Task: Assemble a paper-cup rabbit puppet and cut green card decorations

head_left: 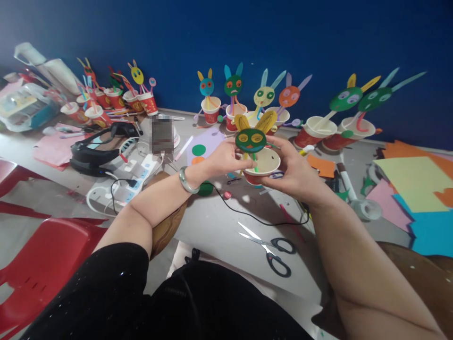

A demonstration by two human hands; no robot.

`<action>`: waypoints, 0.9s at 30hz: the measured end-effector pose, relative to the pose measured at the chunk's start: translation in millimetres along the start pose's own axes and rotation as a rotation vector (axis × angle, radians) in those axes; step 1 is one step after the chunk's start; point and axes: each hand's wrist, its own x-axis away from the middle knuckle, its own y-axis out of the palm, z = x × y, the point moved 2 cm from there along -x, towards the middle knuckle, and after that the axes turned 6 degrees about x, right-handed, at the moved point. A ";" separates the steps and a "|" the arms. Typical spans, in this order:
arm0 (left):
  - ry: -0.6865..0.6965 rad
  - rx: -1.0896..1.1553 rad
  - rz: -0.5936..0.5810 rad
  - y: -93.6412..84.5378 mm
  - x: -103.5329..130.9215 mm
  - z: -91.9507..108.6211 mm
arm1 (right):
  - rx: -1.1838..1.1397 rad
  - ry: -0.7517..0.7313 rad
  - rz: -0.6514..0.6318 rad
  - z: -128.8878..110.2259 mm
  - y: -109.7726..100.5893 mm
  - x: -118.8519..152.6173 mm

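Observation:
In front of me a red and cream paper cup is held above the table, its open mouth tilted toward me. A green paper animal head with yellow ears stands over its left side, joined to green and yellow strips. My right hand curves around the cup's right side, fingers behind the rim and thumb below it. My left hand closes on the strips at the cup's left edge, thumb and fingertips pressed together under the head. Below lie black-handled scissors.
Finished paper animals in cups line the blue wall, one a blue head. Coloured paper and a tape roll lie right. A power strip and black headset sit left. A black cable crosses the table.

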 end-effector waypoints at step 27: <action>-0.045 0.042 -0.089 -8.6 -0.7 -6.0 | -0.043 -0.082 0.029 1.6 9.6 -1.5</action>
